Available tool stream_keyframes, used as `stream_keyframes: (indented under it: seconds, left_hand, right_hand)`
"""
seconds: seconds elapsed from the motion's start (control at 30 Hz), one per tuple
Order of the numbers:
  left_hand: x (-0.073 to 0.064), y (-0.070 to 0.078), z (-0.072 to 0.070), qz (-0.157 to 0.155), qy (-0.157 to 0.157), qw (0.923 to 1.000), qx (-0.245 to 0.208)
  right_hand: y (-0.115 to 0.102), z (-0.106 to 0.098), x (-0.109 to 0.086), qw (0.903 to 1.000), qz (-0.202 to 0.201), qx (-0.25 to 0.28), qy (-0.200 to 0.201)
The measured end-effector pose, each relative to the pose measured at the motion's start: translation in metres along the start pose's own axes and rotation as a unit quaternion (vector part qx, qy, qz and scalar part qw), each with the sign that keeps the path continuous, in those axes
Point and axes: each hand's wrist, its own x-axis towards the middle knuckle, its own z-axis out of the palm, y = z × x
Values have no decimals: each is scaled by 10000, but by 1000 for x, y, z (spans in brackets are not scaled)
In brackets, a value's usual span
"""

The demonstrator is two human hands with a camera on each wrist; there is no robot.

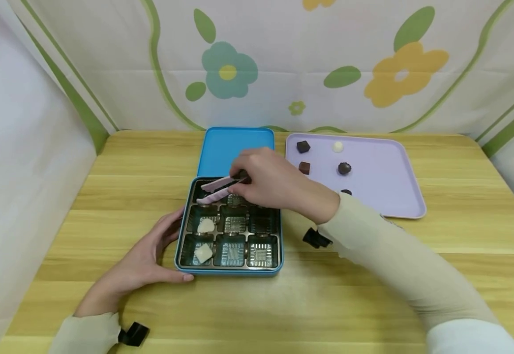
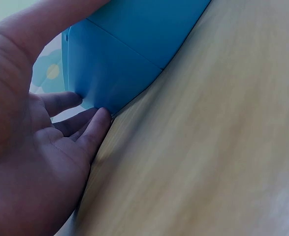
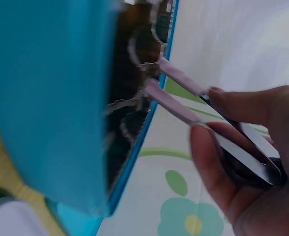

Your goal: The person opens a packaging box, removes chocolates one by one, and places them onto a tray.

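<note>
A blue tin (image 1: 230, 273) holds a dark divided tray of square compartments. White chocolates sit in two left-column ones: a round-edged piece (image 1: 205, 225) in the middle and a square piece (image 1: 203, 253) at the front. My right hand (image 1: 265, 177) pinches small tongs (image 3: 176, 105) with pink tips, reaching over the back-left compartment. Those tips stand apart in the right wrist view; whether a chocolate is at them I cannot tell. My left hand (image 1: 143, 258) holds the tin at its front-left corner, thumb along the front, fingertips (image 2: 102, 118) against the left side.
A lilac tray (image 1: 385, 182) at the right carries several dark chocolates (image 1: 344, 168) and a white ball (image 1: 338, 147). Behind the tin lies its blue lid (image 1: 239, 142). A flowered cloth (image 1: 283, 64) hangs behind the wooden table (image 1: 349, 305).
</note>
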Motion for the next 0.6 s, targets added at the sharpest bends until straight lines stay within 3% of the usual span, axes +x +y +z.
stream_keyframes:
  seconds: [0.2,0.6]
  left_hand:
    - [0,0,2,-73,29,9999,-80]
    - [-3,0,-2,-121,76,9999,-62]
  right_hand:
    - [-10,0,19,9970,53,-375,-669]
    - [-9,6,16,9993,-76,-109,-363]
